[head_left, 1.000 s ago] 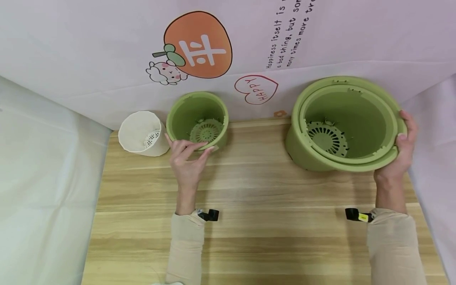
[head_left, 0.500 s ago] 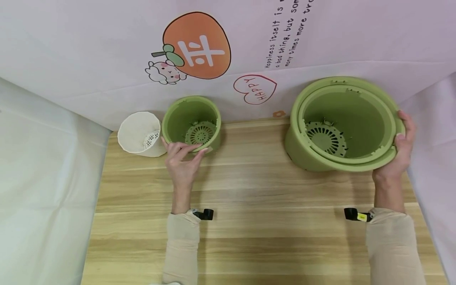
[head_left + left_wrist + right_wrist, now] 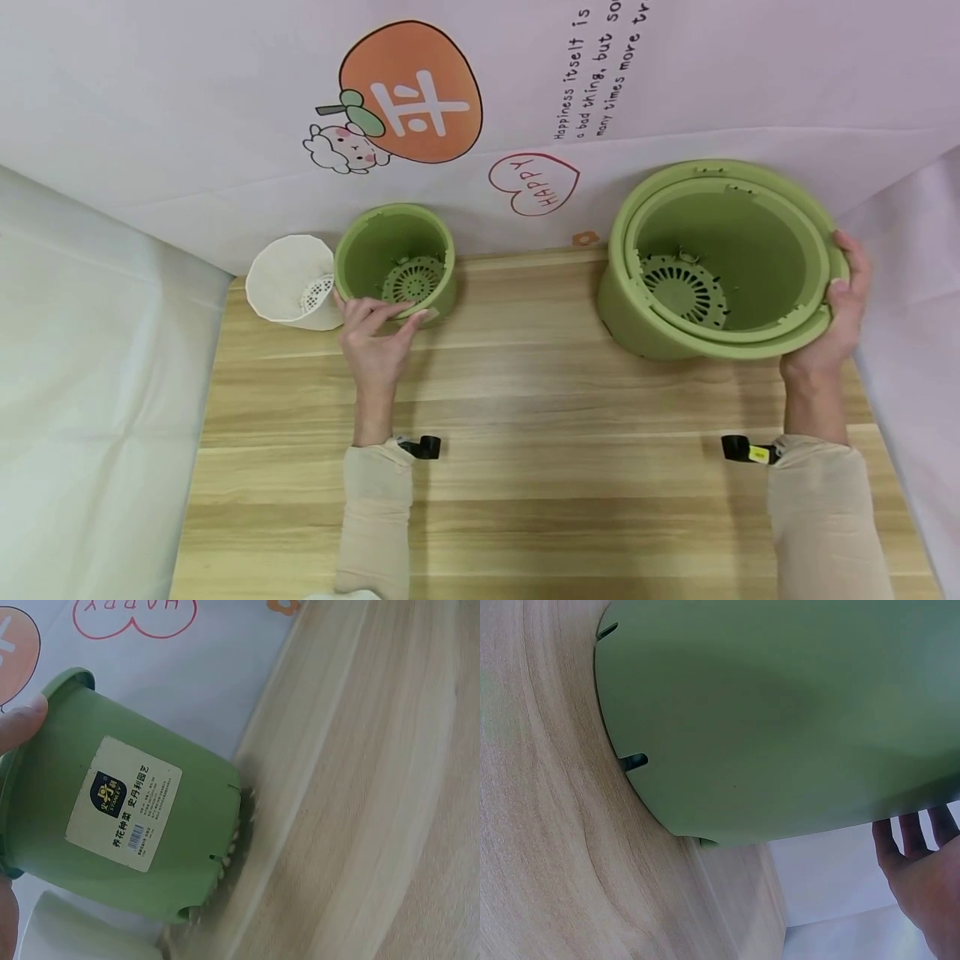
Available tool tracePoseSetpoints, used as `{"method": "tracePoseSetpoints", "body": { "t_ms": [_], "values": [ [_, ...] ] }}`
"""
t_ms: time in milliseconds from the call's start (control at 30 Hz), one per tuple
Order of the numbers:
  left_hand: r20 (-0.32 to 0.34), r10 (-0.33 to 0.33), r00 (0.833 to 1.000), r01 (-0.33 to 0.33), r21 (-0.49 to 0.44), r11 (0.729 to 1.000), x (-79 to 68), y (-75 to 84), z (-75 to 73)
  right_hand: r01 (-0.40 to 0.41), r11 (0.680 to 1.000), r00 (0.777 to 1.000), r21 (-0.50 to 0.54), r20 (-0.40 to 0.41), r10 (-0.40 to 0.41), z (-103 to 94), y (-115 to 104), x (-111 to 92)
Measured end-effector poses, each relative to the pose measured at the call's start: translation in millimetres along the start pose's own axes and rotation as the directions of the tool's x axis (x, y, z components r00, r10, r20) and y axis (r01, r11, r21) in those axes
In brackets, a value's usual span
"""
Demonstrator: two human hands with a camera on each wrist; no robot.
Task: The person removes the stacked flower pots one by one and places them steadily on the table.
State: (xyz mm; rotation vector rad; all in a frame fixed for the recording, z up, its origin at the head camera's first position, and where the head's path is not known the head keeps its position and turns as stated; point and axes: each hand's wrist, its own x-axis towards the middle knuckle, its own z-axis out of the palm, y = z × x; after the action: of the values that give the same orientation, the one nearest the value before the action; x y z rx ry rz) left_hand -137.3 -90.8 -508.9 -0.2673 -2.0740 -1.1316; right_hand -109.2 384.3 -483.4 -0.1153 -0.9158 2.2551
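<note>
My left hand (image 3: 375,346) pinches the front rim of a small green plant pot (image 3: 442,304), with the thumb outside and fingers over the edge. That pot stands at the back of the table and has a slotted bottom. A printed paper label (image 3: 124,802) shows on its side in the left wrist view. At the right, my right hand (image 3: 840,325) grips the rim of a large green plant pot (image 3: 630,321), thumb on top, other fingers around its outer side. Another green pot (image 3: 750,233) sits nested inside the large one.
A white pot (image 3: 281,271) with a perforated bottom stands just left of the small green pot. Behind the pots rises a printed cloth backdrop (image 3: 540,75), with plain cloth at both sides. The wooden table (image 3: 570,400) stretches in front.
My left hand has shifted the small green pot left, closer to the white pot. My right hand keeps its grip on the large pot, which stays in place.
</note>
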Motion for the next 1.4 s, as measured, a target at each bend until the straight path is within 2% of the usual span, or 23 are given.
{"method": "tracePoseSetpoints", "body": {
  "t_ms": [167,400,833,1033,1400],
  "values": [
    [0.006,-0.021,1.000,0.021,0.007,1.000,-2.2,-5.3,-3.3,-0.008,0.999,1.000,0.038,0.002,0.008,1.2,1,1],
    [0.024,-0.015,1.000,0.015,0.020,1.000,-4.7,-12.3,-6.3,-0.019,0.999,1.000,0.031,0.005,0.018,1.2,0,1],
    [0.064,0.006,0.998,-0.006,-0.004,1.000,-1.3,-13.7,-11.3,-0.020,0.999,1.000,0.039,0.014,0.019,6.6,0,-1],
    [0.085,0.004,0.996,-0.006,0.020,1.000,-1.8,-16.3,-11.6,-0.024,0.996,1.000,0.085,0.006,0.024,7.1,0,-1],
    [0.110,0.004,0.994,-0.009,0.050,0.999,-2.1,-18.4,-13.1,-0.023,0.996,1.000,0.084,-0.005,0.024,6.9,1,0]
  ]
}}
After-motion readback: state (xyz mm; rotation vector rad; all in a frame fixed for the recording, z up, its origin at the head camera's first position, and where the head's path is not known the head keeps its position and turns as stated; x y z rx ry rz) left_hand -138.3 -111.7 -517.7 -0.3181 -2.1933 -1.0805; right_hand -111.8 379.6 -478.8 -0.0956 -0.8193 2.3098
